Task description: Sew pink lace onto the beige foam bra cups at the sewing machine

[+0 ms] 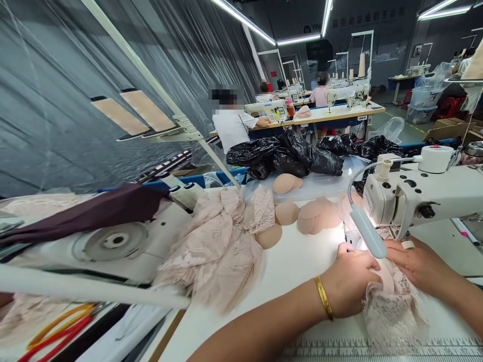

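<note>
My left hand (352,282), with a gold bracelet at the wrist, curls its fingers around the left edge of a pale pink lace piece (395,322). My right hand (419,264) lies on the right side of the lace, fingers stretched flat toward the needle area. The white sewing machine (415,196) stands over both hands. A small lamp (368,234) on a bent metal neck lights the spot and hides the needle and some fingertips. The lace hangs toward me over the printed ruler (332,349) along the table's front.
Lace garments (222,236) are heaped to the left beside round beige pads (319,215). Black plastic bags (287,153) lie behind them. Thread cones (147,110) sit on a stand. Orange- and red-handled scissors (62,329) lie lower left. A co-worker (232,123) sits ahead.
</note>
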Demonstrator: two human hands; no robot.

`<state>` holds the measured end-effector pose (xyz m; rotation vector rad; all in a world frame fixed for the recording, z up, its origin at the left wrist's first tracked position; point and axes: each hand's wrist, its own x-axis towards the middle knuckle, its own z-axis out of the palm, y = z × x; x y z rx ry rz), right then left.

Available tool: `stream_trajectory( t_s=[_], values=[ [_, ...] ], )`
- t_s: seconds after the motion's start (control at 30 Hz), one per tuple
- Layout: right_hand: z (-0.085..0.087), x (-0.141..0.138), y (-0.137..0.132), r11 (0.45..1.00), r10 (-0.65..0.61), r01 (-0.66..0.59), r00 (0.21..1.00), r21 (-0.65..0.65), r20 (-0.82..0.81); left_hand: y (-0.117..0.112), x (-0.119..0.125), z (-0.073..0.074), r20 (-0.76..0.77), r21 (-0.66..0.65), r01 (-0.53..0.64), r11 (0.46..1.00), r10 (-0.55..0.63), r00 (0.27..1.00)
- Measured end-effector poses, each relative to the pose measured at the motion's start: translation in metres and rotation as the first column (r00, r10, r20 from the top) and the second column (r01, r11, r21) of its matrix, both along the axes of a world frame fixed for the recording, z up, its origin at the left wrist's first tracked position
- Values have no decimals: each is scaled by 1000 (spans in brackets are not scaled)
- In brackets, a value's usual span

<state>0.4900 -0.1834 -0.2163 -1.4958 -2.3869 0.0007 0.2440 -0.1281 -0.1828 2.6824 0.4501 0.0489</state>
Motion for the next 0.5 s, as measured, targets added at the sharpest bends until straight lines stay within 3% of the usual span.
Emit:
stream_trajectory(
  t_s=[0.1,0.37,0.5],
  values=[
    [0,0,1,1000,4,-4,1000,-28,9,8,-2,-2,19,29,32,999,-32,999],
    [-17,6,3,998,16,-14,999,59,-44,40,-1,6,-30,185,130,974,-127,991],
    [-9,5,0,995,60,-57,998,76,-36,50,-2,11,-43,225,128,966,-122,992]
  ],
)
